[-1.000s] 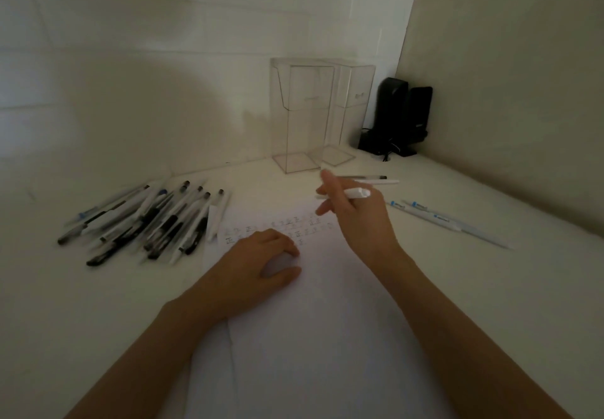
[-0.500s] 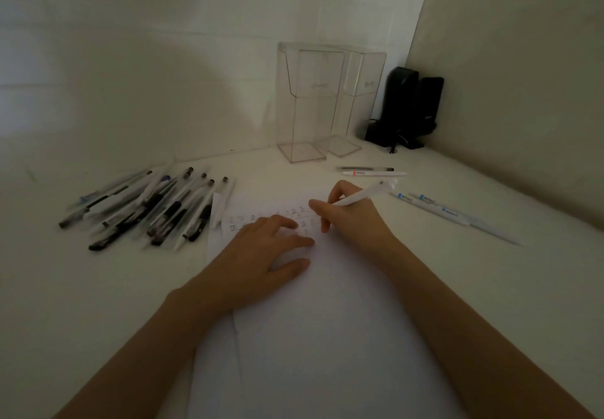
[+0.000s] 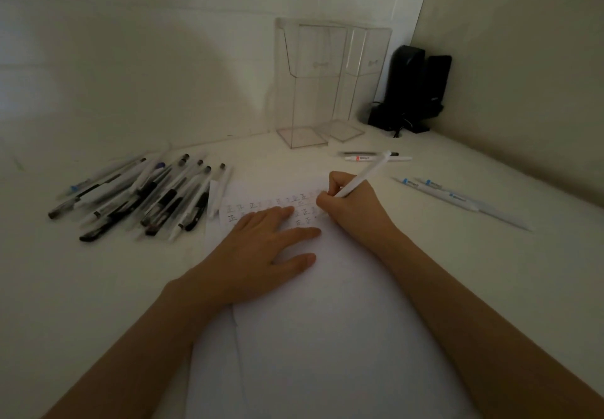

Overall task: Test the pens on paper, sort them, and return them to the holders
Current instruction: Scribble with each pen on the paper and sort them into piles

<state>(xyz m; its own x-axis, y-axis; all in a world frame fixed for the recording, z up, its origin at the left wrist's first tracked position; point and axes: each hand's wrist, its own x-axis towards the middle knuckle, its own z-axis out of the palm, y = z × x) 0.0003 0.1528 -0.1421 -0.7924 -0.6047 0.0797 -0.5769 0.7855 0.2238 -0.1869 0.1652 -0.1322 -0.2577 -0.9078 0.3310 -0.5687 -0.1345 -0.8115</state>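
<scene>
My right hand (image 3: 351,204) grips a white pen (image 3: 366,174), tip down on the white paper (image 3: 327,337) beside rows of small written marks. My left hand (image 3: 261,255) lies flat on the sheet, fingers spread, holding nothing. A heap of several black and clear pens (image 3: 143,196) lies on the table to the left. Two pens (image 3: 372,156) lie near the back, and a few white pens with blue print (image 3: 457,201) lie to the right. Two clear acrylic holders (image 3: 313,85) stand empty against the back wall.
A black device with a cable (image 3: 413,91) sits in the back right corner. Walls close the table at the back and on the right. The white tabletop (image 3: 81,287) spreads to the left and right of the paper.
My right hand came down from a raised pose and set the pen tip on the paper. My left hand went from curled to flat, sliding slightly forward.
</scene>
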